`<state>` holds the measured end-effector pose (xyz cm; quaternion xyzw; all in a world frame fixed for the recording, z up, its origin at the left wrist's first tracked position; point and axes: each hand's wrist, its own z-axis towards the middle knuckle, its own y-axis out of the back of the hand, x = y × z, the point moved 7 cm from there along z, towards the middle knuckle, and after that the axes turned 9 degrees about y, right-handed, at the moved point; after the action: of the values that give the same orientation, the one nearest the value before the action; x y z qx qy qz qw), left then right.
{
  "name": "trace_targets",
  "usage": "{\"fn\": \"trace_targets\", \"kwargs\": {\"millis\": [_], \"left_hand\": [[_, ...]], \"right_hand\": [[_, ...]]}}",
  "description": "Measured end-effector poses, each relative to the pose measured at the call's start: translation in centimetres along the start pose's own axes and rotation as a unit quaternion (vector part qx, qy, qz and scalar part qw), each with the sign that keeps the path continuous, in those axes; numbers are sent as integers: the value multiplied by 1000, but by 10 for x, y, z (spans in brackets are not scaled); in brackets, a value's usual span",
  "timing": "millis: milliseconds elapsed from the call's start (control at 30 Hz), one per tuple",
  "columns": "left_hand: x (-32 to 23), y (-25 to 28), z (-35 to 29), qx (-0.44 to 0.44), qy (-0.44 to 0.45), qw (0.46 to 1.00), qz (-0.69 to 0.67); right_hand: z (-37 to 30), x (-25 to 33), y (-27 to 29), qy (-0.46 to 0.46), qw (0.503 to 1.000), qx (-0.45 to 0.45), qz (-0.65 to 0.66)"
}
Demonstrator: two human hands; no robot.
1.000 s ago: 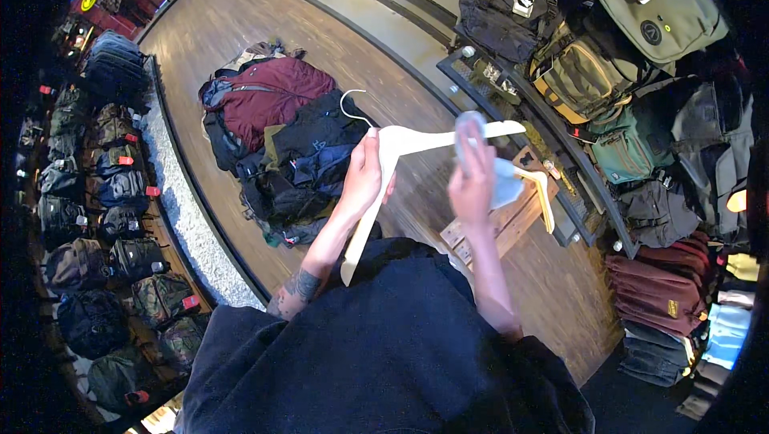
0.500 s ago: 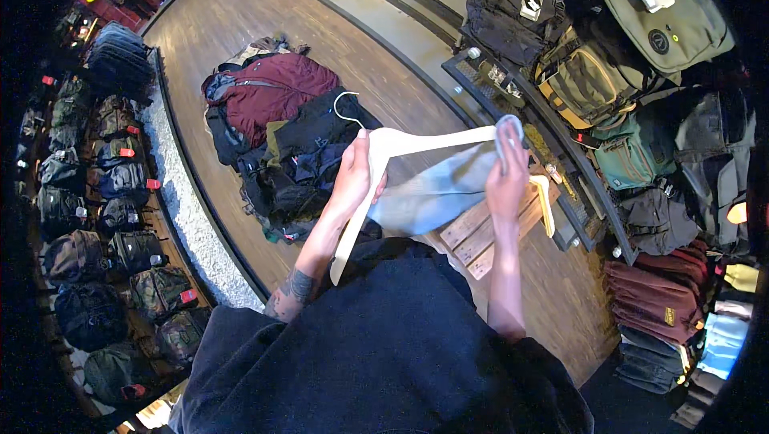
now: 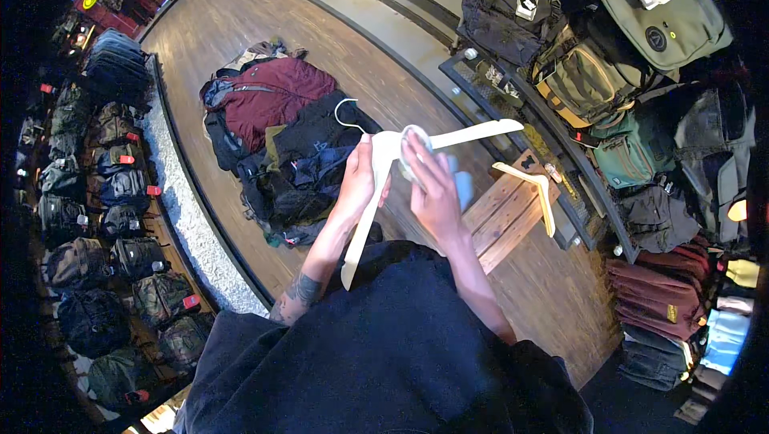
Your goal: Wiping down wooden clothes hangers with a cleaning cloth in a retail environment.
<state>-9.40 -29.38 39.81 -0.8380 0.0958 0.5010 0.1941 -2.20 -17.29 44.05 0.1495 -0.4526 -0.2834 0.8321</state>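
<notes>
A pale wooden coat hanger (image 3: 485,131) with a metal hook is held up in front of me. My left hand (image 3: 354,185) grips it around the middle, just below the hook. A light blue cloth (image 3: 462,185) is in my right hand (image 3: 435,201), pressed onto the hanger's right arm close to the centre. Part of the cloth is folded under my fingers and the rest dangles behind them. Another pale hanger (image 3: 543,195) lies on a small slatted wooden stool (image 3: 501,230) to the right.
Dark and maroon clothes are heaped in a pile (image 3: 276,105) on the wooden floor (image 3: 368,41) beyond my left hand. Backpacks (image 3: 593,81) line the right side above folded garments (image 3: 657,294). Rows of bags (image 3: 96,322) fill shelving on the left, beside a white gravel strip (image 3: 188,201).
My right hand has slid the cloth leftward along the hanger's arm, from its outer tip toward the centre. The left hand still holds the hanger in nearly the same place.
</notes>
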Motion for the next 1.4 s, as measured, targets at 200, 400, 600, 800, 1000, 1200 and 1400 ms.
{"fn": "trace_targets", "kwargs": {"millis": [200,400,600,800,1000,1200,1400], "left_hand": [[-9,8,-7,4,-21,1000,8],[-9,4,-7,3,-5,1000,24],[-5,-3,-1,9,-28,999,18],[-4,16,-6,-14,-6,1000,-22],[-12,27,-15,-32,-26,999,5],[-9,25,-11,-33,-30,999,1],[-6,15,-3,-20,-47,999,-7]], "right_hand": [[-13,-47,62,-57,984,-69,-154],[-23,-69,84,-81,969,-109,-205],[-3,-8,5,30,995,-26,-92],[3,-3,4,37,997,-2,-72],[-4,-56,76,-51,975,-114,-182],[5,-41,49,-34,983,-97,-149],[14,23,-19,32,999,-9,11]]}}
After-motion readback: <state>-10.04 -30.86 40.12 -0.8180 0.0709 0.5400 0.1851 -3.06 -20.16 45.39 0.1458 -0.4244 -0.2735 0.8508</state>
